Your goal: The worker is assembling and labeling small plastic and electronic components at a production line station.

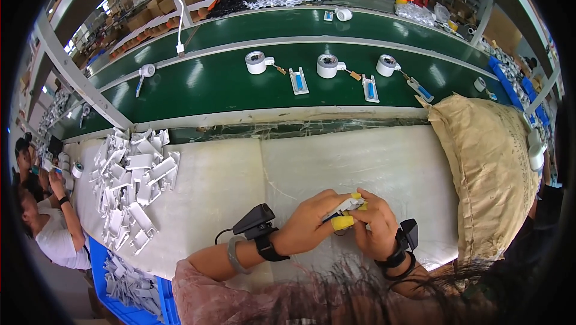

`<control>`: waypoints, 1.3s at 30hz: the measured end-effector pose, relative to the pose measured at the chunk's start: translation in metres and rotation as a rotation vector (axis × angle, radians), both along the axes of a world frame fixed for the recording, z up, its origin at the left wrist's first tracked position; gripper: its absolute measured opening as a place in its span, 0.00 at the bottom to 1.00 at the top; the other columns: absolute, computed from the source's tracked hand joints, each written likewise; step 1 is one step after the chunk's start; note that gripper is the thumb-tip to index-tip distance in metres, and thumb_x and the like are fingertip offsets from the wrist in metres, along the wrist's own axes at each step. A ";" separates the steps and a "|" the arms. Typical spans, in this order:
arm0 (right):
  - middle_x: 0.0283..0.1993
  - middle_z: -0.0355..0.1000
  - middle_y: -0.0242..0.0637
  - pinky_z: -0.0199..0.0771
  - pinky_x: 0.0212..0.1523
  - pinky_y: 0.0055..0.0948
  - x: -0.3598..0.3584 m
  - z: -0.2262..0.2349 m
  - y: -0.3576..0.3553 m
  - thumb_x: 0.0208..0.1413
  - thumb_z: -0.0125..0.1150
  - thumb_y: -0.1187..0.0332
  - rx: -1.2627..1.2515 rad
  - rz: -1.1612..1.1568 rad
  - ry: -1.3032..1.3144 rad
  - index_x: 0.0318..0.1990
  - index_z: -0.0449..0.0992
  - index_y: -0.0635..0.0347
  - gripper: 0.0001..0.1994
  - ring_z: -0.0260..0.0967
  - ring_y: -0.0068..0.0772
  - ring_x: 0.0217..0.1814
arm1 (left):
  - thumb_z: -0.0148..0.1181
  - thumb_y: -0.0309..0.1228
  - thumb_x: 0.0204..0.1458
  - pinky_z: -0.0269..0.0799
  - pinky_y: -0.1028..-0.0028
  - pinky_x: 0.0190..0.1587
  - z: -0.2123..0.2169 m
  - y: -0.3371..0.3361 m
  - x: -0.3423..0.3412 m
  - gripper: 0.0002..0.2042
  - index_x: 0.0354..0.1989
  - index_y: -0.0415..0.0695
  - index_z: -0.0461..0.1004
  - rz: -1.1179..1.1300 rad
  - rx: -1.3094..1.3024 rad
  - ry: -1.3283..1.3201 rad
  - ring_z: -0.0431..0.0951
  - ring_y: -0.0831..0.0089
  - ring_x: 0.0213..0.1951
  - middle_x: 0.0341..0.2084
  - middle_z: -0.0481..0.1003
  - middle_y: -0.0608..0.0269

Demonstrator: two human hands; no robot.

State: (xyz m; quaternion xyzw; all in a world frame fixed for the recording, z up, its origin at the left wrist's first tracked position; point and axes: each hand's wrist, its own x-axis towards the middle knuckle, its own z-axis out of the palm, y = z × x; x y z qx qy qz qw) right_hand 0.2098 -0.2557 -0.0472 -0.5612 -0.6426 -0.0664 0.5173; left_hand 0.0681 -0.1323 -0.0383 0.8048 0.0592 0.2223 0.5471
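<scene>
Just in front of me, near the table's front edge, my left hand point(307, 224) is closed around a small white plastic housing part point(349, 206), with yellow covers on some fingertips. My right hand point(377, 223) grips the same part from the other side, its fingers bent over it. Something dark shows under the part, but the fingers hide most of it. On the left of the table lies a heap of white plastic housing pieces point(141, 162), well away from both hands.
Past the table runs a green conveyor belt point(204, 90) carrying white round units point(327, 66) wired to white trays with blue cells point(370, 89). A large brown paper sack point(480, 169) stands at the right. Below left is a blue crate point(114, 298) of white parts. Other people sit far left.
</scene>
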 end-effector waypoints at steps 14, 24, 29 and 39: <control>0.31 0.71 0.42 0.75 0.53 0.50 0.001 0.000 0.001 0.43 0.63 0.86 -0.031 0.020 0.034 0.34 0.76 0.63 0.10 0.71 0.42 0.34 | 0.59 0.34 0.57 0.67 0.65 0.39 -0.005 0.002 0.002 0.23 0.60 0.39 0.66 -0.020 -0.050 0.002 0.70 0.56 0.35 0.33 0.69 0.53; 0.32 0.70 0.40 0.75 0.54 0.50 0.004 -0.002 0.002 0.43 0.63 0.85 -0.031 0.037 0.036 0.35 0.77 0.62 0.11 0.70 0.38 0.33 | 0.58 0.32 0.56 0.68 0.64 0.40 -0.005 0.002 0.001 0.22 0.58 0.37 0.67 -0.004 0.018 0.022 0.71 0.54 0.36 0.35 0.70 0.51; 0.31 0.70 0.40 0.75 0.54 0.50 0.002 -0.001 0.001 0.43 0.63 0.85 -0.010 0.017 0.028 0.34 0.76 0.63 0.10 0.70 0.38 0.33 | 0.58 0.30 0.55 0.69 0.63 0.41 0.000 0.000 0.000 0.21 0.57 0.38 0.68 0.009 0.060 0.027 0.72 0.53 0.38 0.36 0.71 0.51; 0.30 0.69 0.40 0.77 0.52 0.49 0.000 -0.001 0.004 0.42 0.63 0.86 0.006 0.029 0.013 0.33 0.76 0.64 0.10 0.70 0.38 0.32 | 0.59 0.32 0.56 0.68 0.66 0.37 0.000 -0.001 -0.003 0.19 0.56 0.42 0.71 0.079 0.090 0.014 0.72 0.57 0.34 0.31 0.71 0.55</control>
